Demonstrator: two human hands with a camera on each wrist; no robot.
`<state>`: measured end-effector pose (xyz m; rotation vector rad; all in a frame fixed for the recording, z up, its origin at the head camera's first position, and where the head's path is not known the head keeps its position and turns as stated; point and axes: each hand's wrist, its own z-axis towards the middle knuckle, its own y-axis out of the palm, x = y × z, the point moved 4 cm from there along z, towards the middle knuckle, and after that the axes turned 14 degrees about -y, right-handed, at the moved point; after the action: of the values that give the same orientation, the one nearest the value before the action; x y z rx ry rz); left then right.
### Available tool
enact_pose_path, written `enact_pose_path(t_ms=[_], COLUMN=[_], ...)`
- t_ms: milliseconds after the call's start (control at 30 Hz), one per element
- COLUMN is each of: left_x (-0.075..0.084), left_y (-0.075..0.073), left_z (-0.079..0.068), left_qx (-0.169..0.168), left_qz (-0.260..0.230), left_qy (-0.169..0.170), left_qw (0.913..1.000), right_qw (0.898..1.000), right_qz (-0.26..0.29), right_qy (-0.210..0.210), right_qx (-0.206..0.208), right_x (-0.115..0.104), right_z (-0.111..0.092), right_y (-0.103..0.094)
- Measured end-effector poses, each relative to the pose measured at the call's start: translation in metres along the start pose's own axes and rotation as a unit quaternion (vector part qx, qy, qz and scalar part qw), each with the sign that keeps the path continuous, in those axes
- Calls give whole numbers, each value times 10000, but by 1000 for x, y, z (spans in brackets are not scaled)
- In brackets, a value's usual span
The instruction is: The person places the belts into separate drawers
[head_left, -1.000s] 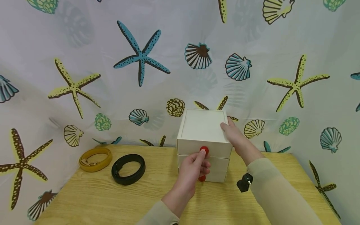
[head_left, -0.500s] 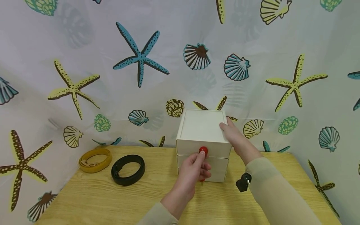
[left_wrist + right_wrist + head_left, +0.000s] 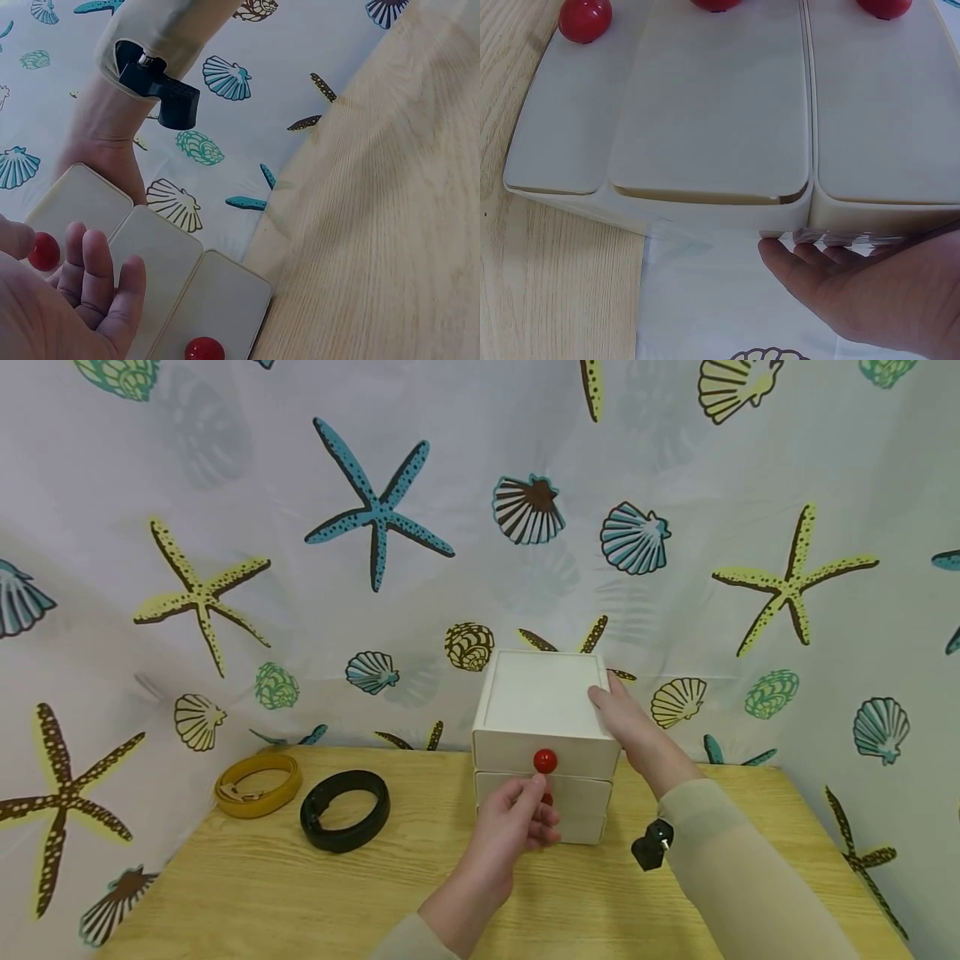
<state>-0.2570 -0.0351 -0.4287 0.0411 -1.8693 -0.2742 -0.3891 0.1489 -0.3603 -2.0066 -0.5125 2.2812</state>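
Note:
A white drawer unit (image 3: pixel 543 693) with three stacked drawers stands on the wooden table, and each drawer front has a red knob. My left hand (image 3: pixel 502 827) is before the fronts, its thumb tip just under the top red knob (image 3: pixel 545 761) and its fingers loosely bent. Behind those fingers the middle knob (image 3: pixel 548 799) shows in part. The left wrist view has the bottom knob (image 3: pixel 205 349) apart from the hand. Against the unit's right side rests my right hand (image 3: pixel 877 289), fingers fairly straight along the wall; in the head view its thumb lies over the top edge.
A yellow-brown coiled belt (image 3: pixel 258 785) and a black coiled belt (image 3: pixel 345 810) lie on the table (image 3: pixel 300 893) left of the drawers. Behind and beside the table hangs a cloth (image 3: pixel 420 627) printed with shells and starfish.
My left thumb has come off the top knob and the hand has dropped slightly. The middle knob now shows by the fingers; the bottom one is hidden in the head view. The right hand stays put.

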Motion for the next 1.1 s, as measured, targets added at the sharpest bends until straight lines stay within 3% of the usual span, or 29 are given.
enact_pose_path(t_ms=[733,1100], left_x=[-34,-42], left_y=[-16,-19], left_z=[2,9], left_qx=[166,238], left_qz=[63,70], left_qy=[-359,-502], left_qw=[9992,9984], right_qw=[10000,10000], right_qz=[-36,-28], right_qy=[-9,21], right_qx=[40,11], right_x=[1,1], right_z=[2,0], right_y=[0,0])
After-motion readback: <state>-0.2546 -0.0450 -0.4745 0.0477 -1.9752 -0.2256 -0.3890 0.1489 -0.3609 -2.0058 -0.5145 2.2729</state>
